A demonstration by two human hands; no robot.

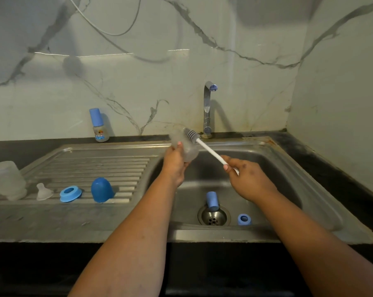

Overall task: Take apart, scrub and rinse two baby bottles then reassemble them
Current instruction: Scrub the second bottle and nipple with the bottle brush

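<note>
The left hand (175, 166) grips the clear bottle body (184, 146) above the sink basin (288, 168), mouth tilted up toward the tap; the right hand (245, 179) pinches the bottle brush (205, 147) by its white handle; the bristle head sits at the mouth, just beside the rim; handle and bottle axes look nearly in line, so the next stroke probably runs down-left into the bottle.
</note>
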